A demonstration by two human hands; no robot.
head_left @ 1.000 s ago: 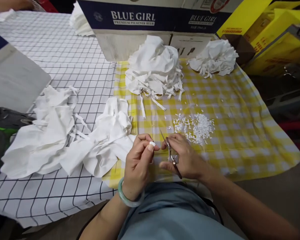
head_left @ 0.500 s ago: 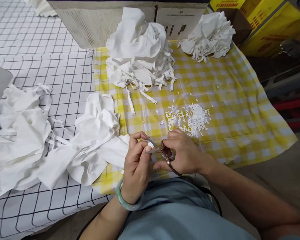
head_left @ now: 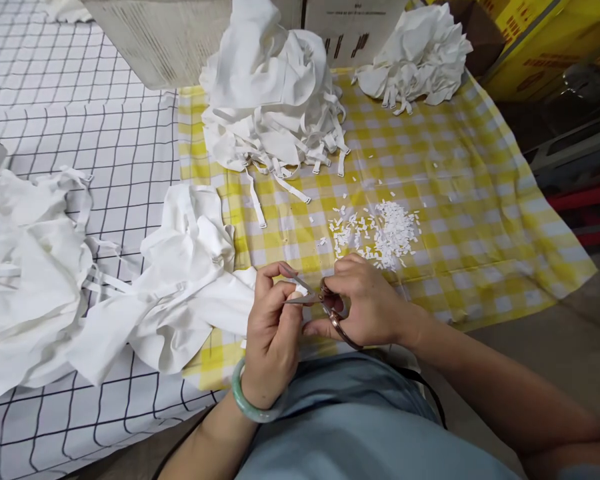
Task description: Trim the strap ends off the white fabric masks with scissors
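My right hand (head_left: 367,303) grips a pair of scissors (head_left: 341,329) by its brown-bronze handles, with the blades spread. Between the blades shows a small white strip end (head_left: 301,290), pinched in the fingers of my left hand (head_left: 275,327), which wears a green bangle at the wrist. A white cloth garment (head_left: 185,250) runs up to the left hand from the left; where it joins the strip is hidden by the fingers. Just beyond the right hand lies a heap of tiny white snippets (head_left: 393,233).
Past the hands, a tall pile of white garments with straps (head_left: 275,100) leans near a carton (head_left: 155,40). A smaller white pile (head_left: 420,57) sits at the back right. More white cloth (head_left: 35,267) lies left. Yellow checked cloth (head_left: 470,200) covers the work surface.
The view has shifted slightly, so the piles sit a little higher and further left. Both hands keep nearly the same pose, with the scissor blades still apart around the strip.
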